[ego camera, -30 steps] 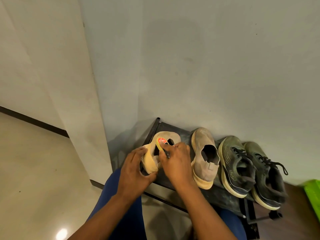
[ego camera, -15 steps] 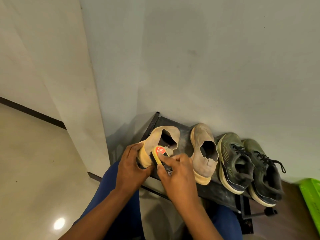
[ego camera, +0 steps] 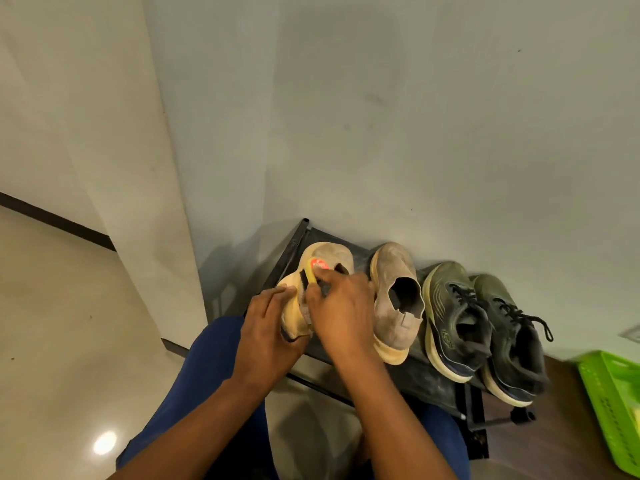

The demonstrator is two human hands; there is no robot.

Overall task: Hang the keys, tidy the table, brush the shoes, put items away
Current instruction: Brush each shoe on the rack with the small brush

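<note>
Head view: person crouched at rack (ego camera: 433, 382).
Left hand (ego camera: 266, 337): grips tan shoe's (ego camera: 329, 254) near end, tilting it.
Right hand (ego camera: 341, 313): clasps brush (ego camera: 317, 268), pressed on shoe's side, far of fingers.

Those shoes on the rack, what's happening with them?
A person is brushing the leftmost beige shoe. The left hand grips its heel end to steady it, while the right hand holds a yellow brush against its side. Its beige partner and two dark green sneakers sit untouched on the black rack. A green basket stands at the right.
</note>
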